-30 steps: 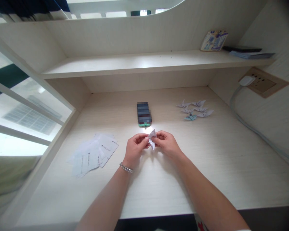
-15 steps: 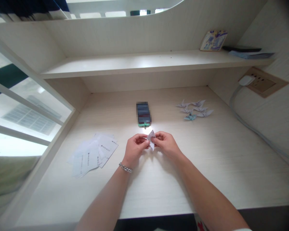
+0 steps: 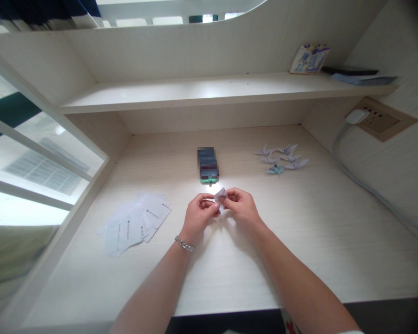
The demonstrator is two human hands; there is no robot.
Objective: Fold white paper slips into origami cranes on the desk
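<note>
Between my two hands is a small folded piece of white paper [image 3: 221,195], held just above the desk. My left hand [image 3: 201,211] pinches its left and lower side with thumb and fingers; a silver chain bracelet [image 3: 184,243] circles that wrist. My right hand [image 3: 242,205] grips the paper's right side, its fingertips covering part of it. Several folded paper cranes [image 3: 289,157], white ones and a light blue one [image 3: 275,170], stand together at the back right. To the left lies a loose stack of printed white paper sheets [image 3: 130,227].
A phone-like dark device [image 3: 208,163], its screen blurred, lies behind my hands. Above the desk runs a shelf [image 3: 181,93] with a small printed pack [image 3: 309,59] and booklets [image 3: 364,80]. A grey cable [image 3: 355,174] hangs from a wall socket [image 3: 383,119] on the right.
The folded paper has tilted and turned, its upper point shifting slightly right. Both hands keep hold of it; my left hand has moved a little to the right.
</note>
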